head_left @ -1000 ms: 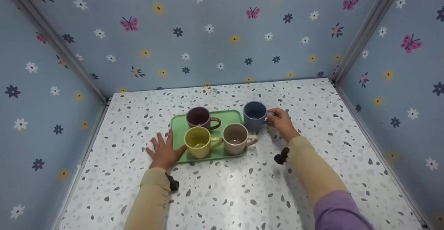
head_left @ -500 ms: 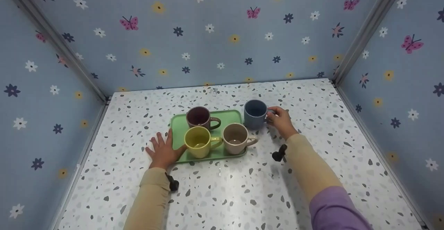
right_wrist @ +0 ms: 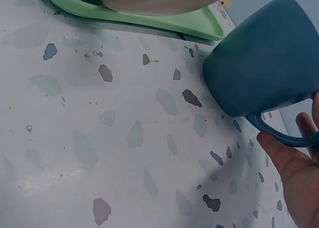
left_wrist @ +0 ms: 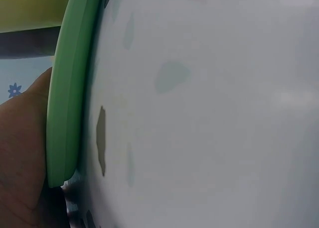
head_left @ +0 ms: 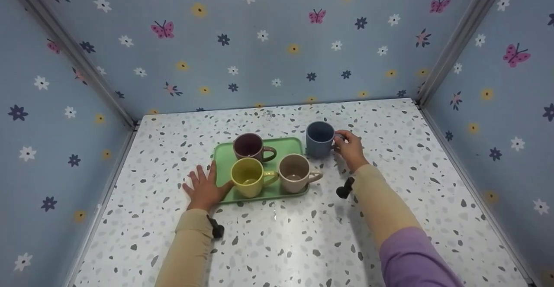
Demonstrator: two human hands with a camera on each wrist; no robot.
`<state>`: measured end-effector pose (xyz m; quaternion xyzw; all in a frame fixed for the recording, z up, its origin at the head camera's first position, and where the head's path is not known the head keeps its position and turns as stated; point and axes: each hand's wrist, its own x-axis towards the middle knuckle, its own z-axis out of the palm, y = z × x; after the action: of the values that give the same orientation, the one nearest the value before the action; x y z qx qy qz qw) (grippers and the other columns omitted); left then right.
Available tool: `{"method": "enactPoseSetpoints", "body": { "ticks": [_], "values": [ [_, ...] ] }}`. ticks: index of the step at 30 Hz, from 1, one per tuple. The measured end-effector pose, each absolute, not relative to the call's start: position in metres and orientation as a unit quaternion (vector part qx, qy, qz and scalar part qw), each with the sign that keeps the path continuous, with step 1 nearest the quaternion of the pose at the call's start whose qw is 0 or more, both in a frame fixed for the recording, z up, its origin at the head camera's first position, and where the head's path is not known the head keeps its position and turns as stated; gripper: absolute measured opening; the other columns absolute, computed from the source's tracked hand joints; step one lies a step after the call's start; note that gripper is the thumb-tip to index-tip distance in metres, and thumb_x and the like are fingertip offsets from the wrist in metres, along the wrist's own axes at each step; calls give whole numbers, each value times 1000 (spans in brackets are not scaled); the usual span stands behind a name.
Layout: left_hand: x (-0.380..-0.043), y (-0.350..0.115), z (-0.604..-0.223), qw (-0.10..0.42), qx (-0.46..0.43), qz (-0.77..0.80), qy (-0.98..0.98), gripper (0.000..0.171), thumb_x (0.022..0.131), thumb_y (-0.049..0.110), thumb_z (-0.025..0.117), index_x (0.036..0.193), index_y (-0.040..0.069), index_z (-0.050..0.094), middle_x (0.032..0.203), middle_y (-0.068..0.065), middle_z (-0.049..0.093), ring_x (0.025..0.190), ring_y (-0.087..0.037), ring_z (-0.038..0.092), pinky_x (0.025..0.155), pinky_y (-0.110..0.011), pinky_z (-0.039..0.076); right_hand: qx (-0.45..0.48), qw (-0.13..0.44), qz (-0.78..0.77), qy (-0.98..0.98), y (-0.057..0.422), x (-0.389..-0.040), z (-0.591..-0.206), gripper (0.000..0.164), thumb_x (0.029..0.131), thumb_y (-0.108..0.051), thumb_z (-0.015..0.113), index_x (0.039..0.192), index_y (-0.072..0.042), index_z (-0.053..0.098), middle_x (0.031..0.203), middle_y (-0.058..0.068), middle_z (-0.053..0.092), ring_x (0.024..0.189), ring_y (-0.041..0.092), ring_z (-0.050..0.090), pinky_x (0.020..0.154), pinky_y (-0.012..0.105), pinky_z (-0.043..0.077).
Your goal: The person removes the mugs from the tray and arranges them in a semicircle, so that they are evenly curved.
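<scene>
A blue mug (head_left: 319, 146) stands upright just off the right end of the green tray (head_left: 223, 159). My right hand (head_left: 351, 149) holds it by the handle; in the right wrist view the fingers are curled round that handle (right_wrist: 279, 136). Whether the mug's base touches the table is hard to tell. My left hand (head_left: 204, 190) lies with fingers spread at the tray's left edge, thumb on the rim near the yellow mug (head_left: 247, 188). In the left wrist view, part of this hand (left_wrist: 22, 143) shows behind the tray rim (left_wrist: 67, 113).
Beside the yellow mug on the tray are a dark purple mug (head_left: 242, 153) at the back and a beige mug (head_left: 292, 185) at the front right, its handle reaching past the rim. Flowered walls (head_left: 268, 53) enclose the speckled white table (head_left: 294, 239) on three sides.
The blue mug has shifted slightly back and right, away from the tray, with my right hand on its handle. My left hand, the tray and the other mugs stay put.
</scene>
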<state>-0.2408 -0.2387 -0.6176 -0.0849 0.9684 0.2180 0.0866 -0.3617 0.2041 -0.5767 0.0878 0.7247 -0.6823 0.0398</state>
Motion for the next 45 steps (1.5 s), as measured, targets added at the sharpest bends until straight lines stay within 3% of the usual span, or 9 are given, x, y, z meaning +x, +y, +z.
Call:
{"method": "enactPoseSetpoints", "body": {
  "ticks": [7,16,30,39,45],
  "values": [
    [-243,-240,-623,97,-88,216,967,114,81,93,34,163,25,-6,163,-28,-19,147,-52,-20,106,-75,-20,97,28,-656,748,201,-365,-577,30,107,-13,49,136,-5,55,134,12,50,116,22,51,103,39,51],
    [-246,-243,-625,92,-83,223,967,115,81,91,38,164,23,-5,163,-29,-18,147,-52,-20,106,-76,-19,90,0,-635,767,197,-368,-580,31,107,-11,50,137,-4,55,124,12,51,104,20,52,97,41,52],
    [-244,-241,-619,86,-80,219,969,114,82,91,36,164,21,-3,163,-31,-16,147,-54,-18,105,-77,-18,99,3,-644,759,197,-370,-578,32,107,-13,50,138,-5,55,124,11,51,106,19,52,98,38,52],
    [-247,-242,-625,96,-88,224,966,116,79,94,35,163,25,-6,163,-28,-19,147,-52,-21,105,-75,-22,92,21,-637,765,202,-368,-577,37,107,-17,52,143,-11,52,135,13,52,119,25,53,104,43,49],
    [-248,-245,-634,92,-86,227,966,118,78,95,36,163,25,-6,163,-27,-19,147,-51,-23,104,-76,-22,64,-11,-606,793,207,-362,-570,43,106,-17,55,147,-7,47,150,16,46,140,29,43,113,41,40]
  ]
}}
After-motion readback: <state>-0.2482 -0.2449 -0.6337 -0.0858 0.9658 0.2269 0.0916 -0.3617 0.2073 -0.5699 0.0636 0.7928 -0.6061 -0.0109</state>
